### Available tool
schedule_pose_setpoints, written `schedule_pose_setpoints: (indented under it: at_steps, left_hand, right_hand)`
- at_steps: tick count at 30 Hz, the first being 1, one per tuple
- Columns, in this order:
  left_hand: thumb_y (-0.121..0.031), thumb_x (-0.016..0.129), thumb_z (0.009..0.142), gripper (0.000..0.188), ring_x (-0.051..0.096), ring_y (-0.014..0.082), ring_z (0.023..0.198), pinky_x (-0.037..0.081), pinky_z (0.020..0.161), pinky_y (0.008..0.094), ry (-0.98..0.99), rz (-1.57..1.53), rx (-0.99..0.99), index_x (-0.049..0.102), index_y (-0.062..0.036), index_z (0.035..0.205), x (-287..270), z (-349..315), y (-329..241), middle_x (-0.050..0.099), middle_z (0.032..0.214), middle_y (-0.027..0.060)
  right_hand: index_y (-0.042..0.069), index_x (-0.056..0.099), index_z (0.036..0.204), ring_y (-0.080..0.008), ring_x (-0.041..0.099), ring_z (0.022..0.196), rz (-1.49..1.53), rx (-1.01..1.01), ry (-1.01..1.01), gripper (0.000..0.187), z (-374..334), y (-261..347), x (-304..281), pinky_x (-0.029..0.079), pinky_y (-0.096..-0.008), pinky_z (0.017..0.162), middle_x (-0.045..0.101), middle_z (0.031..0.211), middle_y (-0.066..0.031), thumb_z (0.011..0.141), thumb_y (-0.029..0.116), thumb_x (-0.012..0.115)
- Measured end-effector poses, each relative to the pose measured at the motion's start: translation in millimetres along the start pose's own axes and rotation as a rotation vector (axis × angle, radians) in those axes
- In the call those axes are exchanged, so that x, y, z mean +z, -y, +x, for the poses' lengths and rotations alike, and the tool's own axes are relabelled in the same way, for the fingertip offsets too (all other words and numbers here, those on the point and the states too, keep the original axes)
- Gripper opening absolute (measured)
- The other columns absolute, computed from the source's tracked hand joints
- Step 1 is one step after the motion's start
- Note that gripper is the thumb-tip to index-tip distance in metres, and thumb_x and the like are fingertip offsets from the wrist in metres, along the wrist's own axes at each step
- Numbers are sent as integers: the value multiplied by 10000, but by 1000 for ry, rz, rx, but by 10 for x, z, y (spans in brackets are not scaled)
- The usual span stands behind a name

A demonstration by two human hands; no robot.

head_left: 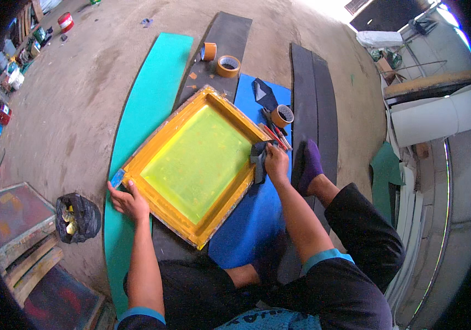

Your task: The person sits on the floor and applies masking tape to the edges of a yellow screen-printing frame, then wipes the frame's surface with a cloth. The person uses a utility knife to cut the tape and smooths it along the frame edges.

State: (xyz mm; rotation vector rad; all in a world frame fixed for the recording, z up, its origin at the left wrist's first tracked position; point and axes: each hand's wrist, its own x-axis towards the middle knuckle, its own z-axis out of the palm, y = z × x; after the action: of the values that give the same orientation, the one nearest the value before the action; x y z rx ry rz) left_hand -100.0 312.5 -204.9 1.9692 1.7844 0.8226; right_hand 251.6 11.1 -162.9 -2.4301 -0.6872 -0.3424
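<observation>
A screen-printing frame point(177, 216) with orange-taped sides and a translucent yellow-green mesh point(197, 157) lies tilted across the floor mats. My left hand point(129, 203) is at its left corner, fingers stretched and apart, thumb against the rim beside a strip of blue tape point(117, 177). At the opposite, right-hand corner, my right hand point(276, 164) pinches a dark, crumpled cloth-like piece point(258, 159) that drapes over the frame's edge. Just beyond that hand lie several pens point(279, 136) and a roll of brown tape point(282, 115). Another black scrap point(264, 94) rests farther off.
Beneath are green point(153, 93), blue point(246, 231) and black mats point(315, 99). Two more tape rolls, one large point(228, 66) and one small point(208, 51), sit at the far end. To the left are a black bag point(77, 220), old frames point(18, 212) and paint cans point(4, 114); my purple-socked foot point(312, 165) is right.
</observation>
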Motion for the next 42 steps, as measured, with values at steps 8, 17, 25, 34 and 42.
schedule_pose_setpoints:
  at_steps: [8, 17, 25, 34, 42]
  left_hand:
    - [-515, 597, 983, 820, 393, 427, 1393, 248, 1161, 555, -8, 15, -6, 243, -96, 1593, 46, 22, 22, 453, 1474, 258]
    - [-448, 620, 982, 793, 391, 419, 1404, 248, 1162, 567, -15, 13, -3, 245, -92, 1584, 9, 6, -50, 442, 1509, 237]
    - [-439, 638, 975, 797, 365, 401, 1418, 243, 1160, 562, 2, -13, 9, 246, -86, 1572, -14, -6, -71, 440, 1504, 221]
    - [-418, 631, 982, 773, 345, 392, 1437, 213, 1173, 557, -14, -57, 62, 266, -76, 1571, -26, 10, 3, 426, 1514, 222]
    - [-418, 605, 996, 769, 338, 399, 1441, 209, 1176, 555, 28, -36, 37, 244, -59, 1573, -62, 4, -49, 417, 1522, 227]
  right_hand:
    - [19, 730, 1041, -404, 665, 771, 45, 31, -6, 158, -696, 302, -5, 520, -473, 700, 667, 856, -211, 968, 146, 670]
    - [-1, 706, 1075, -375, 650, 716, 150, -97, 58, 143, -1609, 767, -131, 526, -437, 633, 638, 817, -186, 950, 58, 669]
    - [15, 728, 1047, -357, 655, 696, 213, -208, 201, 140, -2055, 1032, -292, 532, -416, 613, 640, 807, -163, 911, 45, 722]
    - [2, 707, 975, -350, 660, 752, 276, -9, 269, 91, -2045, 1291, -366, 533, -407, 697, 657, 855, -171, 890, 26, 730]
    - [52, 684, 965, -419, 654, 794, 409, -253, 515, 124, -2227, 1762, -365, 541, -471, 692, 636, 846, -193, 847, 19, 704]
